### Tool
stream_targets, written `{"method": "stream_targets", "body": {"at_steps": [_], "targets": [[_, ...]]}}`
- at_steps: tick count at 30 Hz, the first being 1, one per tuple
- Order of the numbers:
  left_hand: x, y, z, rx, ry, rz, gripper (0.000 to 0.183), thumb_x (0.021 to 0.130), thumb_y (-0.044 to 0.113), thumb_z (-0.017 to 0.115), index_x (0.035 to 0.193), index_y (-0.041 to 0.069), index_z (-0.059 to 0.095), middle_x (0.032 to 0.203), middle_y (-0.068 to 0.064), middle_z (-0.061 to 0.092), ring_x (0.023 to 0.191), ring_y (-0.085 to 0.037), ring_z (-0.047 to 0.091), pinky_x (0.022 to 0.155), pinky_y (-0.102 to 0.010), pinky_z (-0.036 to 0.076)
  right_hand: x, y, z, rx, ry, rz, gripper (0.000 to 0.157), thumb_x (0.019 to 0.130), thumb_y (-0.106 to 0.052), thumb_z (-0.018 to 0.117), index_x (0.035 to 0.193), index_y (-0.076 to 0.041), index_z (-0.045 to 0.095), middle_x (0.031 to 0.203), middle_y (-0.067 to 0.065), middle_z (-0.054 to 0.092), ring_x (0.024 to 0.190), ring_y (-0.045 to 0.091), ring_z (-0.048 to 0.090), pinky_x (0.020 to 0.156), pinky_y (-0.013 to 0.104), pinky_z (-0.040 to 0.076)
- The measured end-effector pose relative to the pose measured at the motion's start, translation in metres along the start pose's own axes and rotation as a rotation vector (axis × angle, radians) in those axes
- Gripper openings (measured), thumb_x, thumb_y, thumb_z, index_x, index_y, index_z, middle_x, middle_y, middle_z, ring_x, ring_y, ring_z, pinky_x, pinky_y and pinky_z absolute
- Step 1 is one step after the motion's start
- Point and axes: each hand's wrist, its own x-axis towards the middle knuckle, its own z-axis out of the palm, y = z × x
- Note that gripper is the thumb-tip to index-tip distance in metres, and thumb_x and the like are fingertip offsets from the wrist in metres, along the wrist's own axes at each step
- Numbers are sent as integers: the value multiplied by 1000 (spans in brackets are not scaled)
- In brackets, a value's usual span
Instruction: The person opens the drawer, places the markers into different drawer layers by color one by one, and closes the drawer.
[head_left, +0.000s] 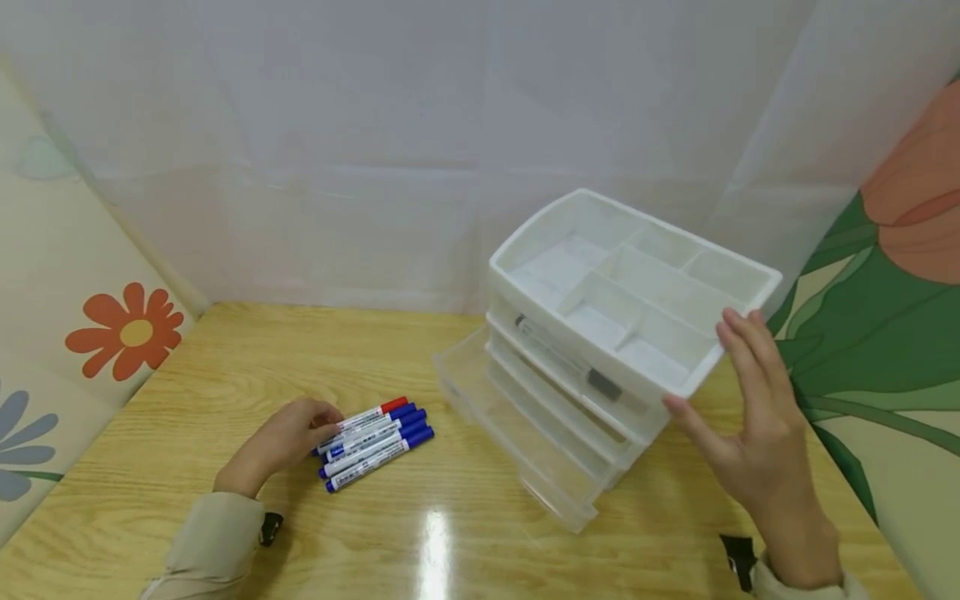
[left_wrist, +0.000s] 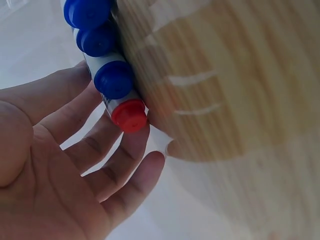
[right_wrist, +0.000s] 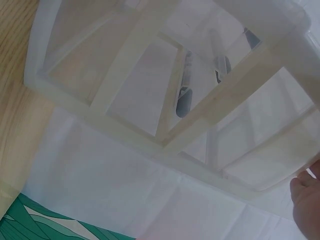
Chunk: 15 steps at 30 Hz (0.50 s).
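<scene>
Several whiteboard markers (head_left: 378,442) lie side by side on the table, blue-capped except for one red-capped marker (left_wrist: 130,116) at the far side. At their left end is my left hand (head_left: 296,437), its loosely bent fingers touching the row beside the red-capped one. My right hand (head_left: 768,433) rests against the right corner of a white plastic drawer unit (head_left: 652,400), thumb on the front corner and fingers on the side rim. A clear drawer (head_left: 517,450) stands pulled out low on its front. Behind the upper front panel shows a dark-capped marker (head_left: 603,385).
The unit's top tray (head_left: 555,271) is split into compartments. The wooden table (head_left: 300,350) meets a white sheet (head_left: 352,150) at the back. Flower-patterned panels (head_left: 885,358) stand on both sides. Black straps (head_left: 738,560) show at the wrists.
</scene>
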Motion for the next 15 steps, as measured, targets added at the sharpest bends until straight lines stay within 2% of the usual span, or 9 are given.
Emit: {"method": "stream_targets", "body": {"at_steps": [7,11,15], "targets": [[-1,1,2,-8,10,5,9,96,9,63,101,2,65,91,-7,68,82,-18,60,73,-39,52,0,-1,0,0,-1,-2,80,93,-54,62,130,16,53,134,34,53,140,43,41,123,37,29],[-2,1,3,-27,30,21,8,96,10,62,102,4,62,92,-9,68,84,-20,62,73,-40,53,0,-1,0,5,10,-10,79,93,-53,63,129,17,53,133,35,53,139,44,41,123,37,29],[0,0,3,6,38,58,14,95,7,64,107,1,66,93,-9,68,85,-21,62,75,-43,53,0,-1,0,11,19,-13,79,93,-53,63,129,17,53,133,35,54,139,44,42,123,38,29]]}}
